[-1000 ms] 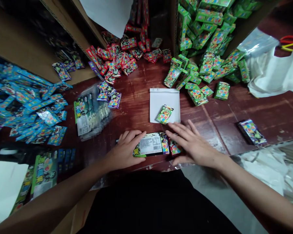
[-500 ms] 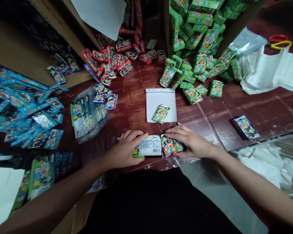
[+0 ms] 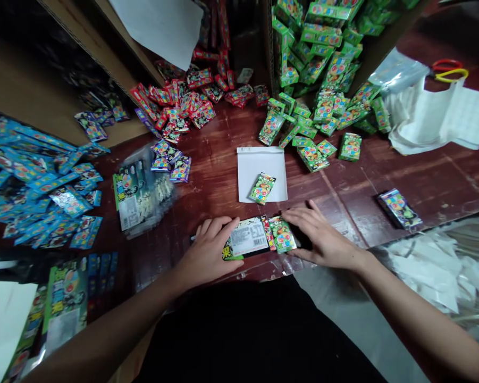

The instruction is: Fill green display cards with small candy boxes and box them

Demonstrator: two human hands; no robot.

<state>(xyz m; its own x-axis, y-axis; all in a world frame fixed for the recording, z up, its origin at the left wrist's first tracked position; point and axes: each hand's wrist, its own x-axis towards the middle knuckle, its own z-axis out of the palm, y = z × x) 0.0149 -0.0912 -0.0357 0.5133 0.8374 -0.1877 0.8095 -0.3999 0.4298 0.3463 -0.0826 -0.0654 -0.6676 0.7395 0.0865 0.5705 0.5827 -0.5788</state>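
On the table near its front edge lies a printed packet (image 3: 249, 236) with a white barcode label. My left hand (image 3: 205, 250) grips its left part, thumb and fingers along opposite edges. A strip of a red candy box (image 3: 268, 233) shows at the packet's right end. Beside it is a green candy box (image 3: 282, 234), its front face up. My right hand (image 3: 322, 236) holds the green box at its right end, with fingers at the far corner and thumb at the near one. Just behind lies a white open carton (image 3: 279, 196) with another green box (image 3: 262, 188) on it.
Blue boxes (image 3: 35, 183) are heaped at left, red boxes (image 3: 191, 101) at the back, green boxes (image 3: 311, 117) at back right. Flat printed bags (image 3: 137, 199) lie near purple boxes (image 3: 181, 169). Scissors (image 3: 450, 73) and a dark box (image 3: 398, 209) are on the right.
The red box has gone mostly under the labelled packet. The green box has moved left beside it, and the packet has tilted slightly. My right hand's fingers have spread wider.
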